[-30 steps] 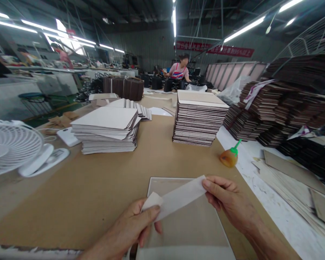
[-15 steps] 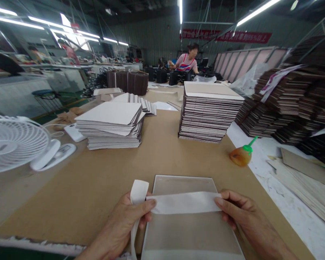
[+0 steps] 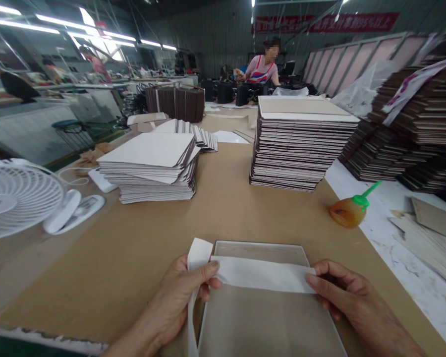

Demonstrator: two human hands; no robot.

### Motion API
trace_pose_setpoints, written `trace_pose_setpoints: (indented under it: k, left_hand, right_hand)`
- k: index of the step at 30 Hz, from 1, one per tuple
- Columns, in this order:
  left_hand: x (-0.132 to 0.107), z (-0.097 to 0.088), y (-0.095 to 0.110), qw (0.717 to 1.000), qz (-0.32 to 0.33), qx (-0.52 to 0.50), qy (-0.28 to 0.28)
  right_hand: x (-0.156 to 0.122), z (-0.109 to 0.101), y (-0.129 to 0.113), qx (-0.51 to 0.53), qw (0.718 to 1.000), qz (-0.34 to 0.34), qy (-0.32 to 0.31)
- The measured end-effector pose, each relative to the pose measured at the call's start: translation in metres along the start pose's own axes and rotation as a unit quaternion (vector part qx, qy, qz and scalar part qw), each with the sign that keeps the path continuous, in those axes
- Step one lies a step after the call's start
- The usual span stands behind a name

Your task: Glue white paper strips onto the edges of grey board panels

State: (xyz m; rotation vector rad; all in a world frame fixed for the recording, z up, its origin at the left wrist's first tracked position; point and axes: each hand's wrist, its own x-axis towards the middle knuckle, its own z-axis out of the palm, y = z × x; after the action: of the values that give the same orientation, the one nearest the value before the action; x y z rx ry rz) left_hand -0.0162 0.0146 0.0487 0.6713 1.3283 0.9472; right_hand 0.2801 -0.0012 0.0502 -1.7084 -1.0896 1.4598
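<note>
A white tape strip point(image 3: 263, 274) stretches between my two hands, across the upper part of a grey-beige board point(image 3: 267, 317) with a pale rim. My left hand point(image 3: 182, 292) pinches the strip near the board's left edge; beyond the thumb its loose end stands up, and another length hangs down beside the wrist. Thumb and fingers of my right hand point(image 3: 347, 292) grip the strip's other end at the board's right edge. Whether the strip touches the board, I cannot tell. The board's near end runs out of view.
A stack of white boards point(image 3: 152, 163) stands left, a taller stack of dark-edged boards point(image 3: 301, 148) right. An orange bottle with a green spout point(image 3: 349, 210) sits at the right. A white fan point(image 3: 18, 198) is at the left. Behind the table, a person point(image 3: 262, 69) works.
The strip and both hands have shifted slightly up the board, toward its far edge, still holding the strip taut. The view has turned a little.
</note>
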Motion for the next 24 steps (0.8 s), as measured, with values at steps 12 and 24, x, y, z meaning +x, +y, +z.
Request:
trace_pose_setpoints:
  k: [12, 24]
  left_hand:
    - [0.02, -0.006, -0.002, 0.986, 0.039, 0.16, -0.021]
    - [0.033, 0.022, 0.011, 0.959, 0.089, 0.254, 0.085]
  right_hand:
    - [0.015, -0.006, -0.017, -0.058, 0.998, -0.026, -0.012]
    - [0.04, -0.004, 0.01, -0.147, 0.984, -0.067, 0.072]
